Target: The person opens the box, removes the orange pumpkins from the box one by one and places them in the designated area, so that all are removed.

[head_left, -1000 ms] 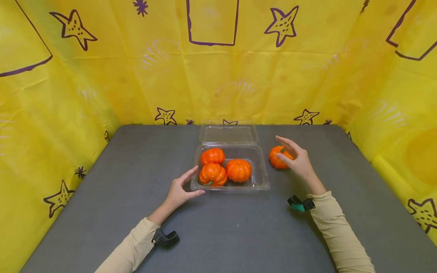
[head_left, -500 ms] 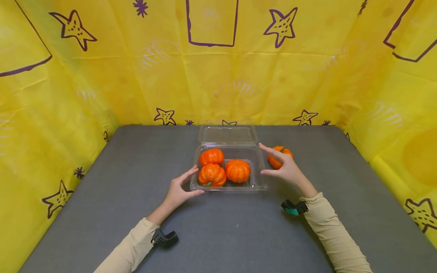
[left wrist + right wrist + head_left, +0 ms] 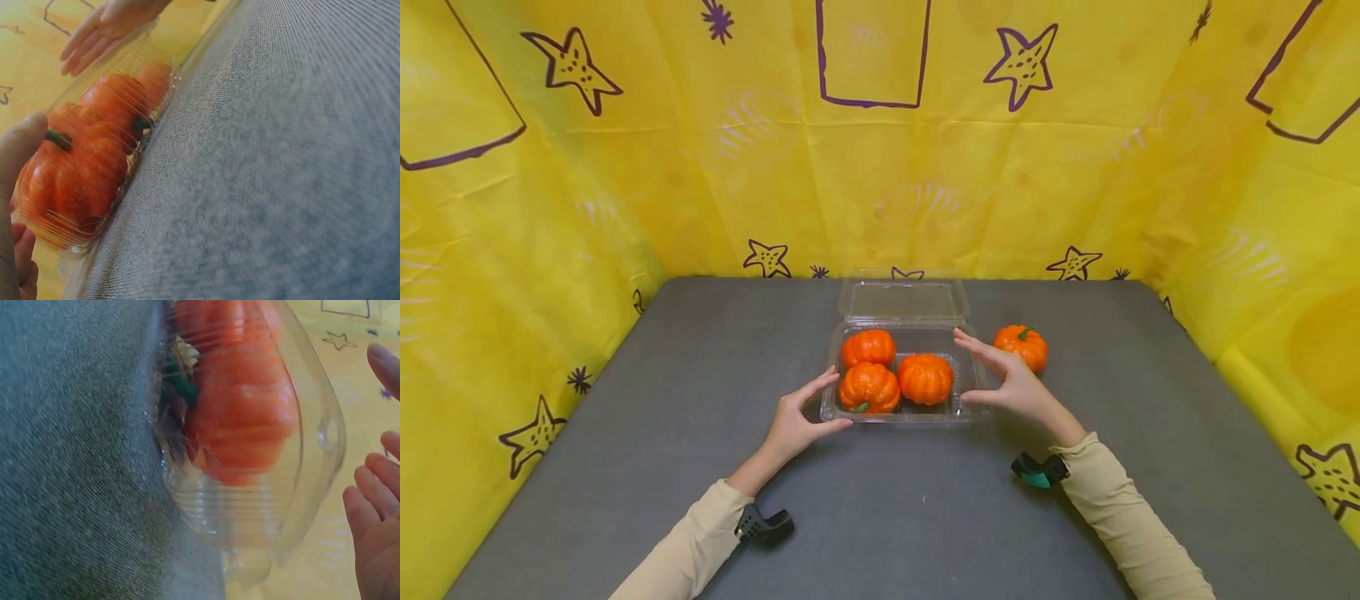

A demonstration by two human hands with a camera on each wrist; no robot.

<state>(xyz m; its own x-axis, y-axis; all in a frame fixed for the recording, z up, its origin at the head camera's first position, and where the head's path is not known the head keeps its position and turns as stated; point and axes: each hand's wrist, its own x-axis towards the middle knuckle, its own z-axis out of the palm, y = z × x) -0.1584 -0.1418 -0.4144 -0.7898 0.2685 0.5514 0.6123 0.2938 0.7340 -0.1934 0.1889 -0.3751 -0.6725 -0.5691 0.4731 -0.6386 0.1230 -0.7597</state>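
Observation:
A clear plastic clamshell container (image 3: 917,418) stands on the grey table, its lid (image 3: 902,301) folded back. Inside lie three small orange pumpkins: one at back left (image 3: 868,347), one at front left (image 3: 869,388) with a green stem, and one in the middle (image 3: 926,380). My left hand (image 3: 793,427) holds the container's left front corner, thumb at the front and fingers along the side. Over the right rim hovers my right hand (image 3: 1017,390), fingers spread and holding nothing. A fourth pumpkin (image 3: 1022,347) sits on the table, just beyond the right hand.
The grey table (image 3: 910,517) runs up to a yellow cloth backdrop (image 3: 880,167) at the back and both sides. Dark camera mounts are strapped to the left wrist (image 3: 765,527) and right wrist (image 3: 1039,471).
My right hand has moved left, away from the loose pumpkin and over the container's right rim. The left hand has stayed at the left corner. The pumpkins have not moved.

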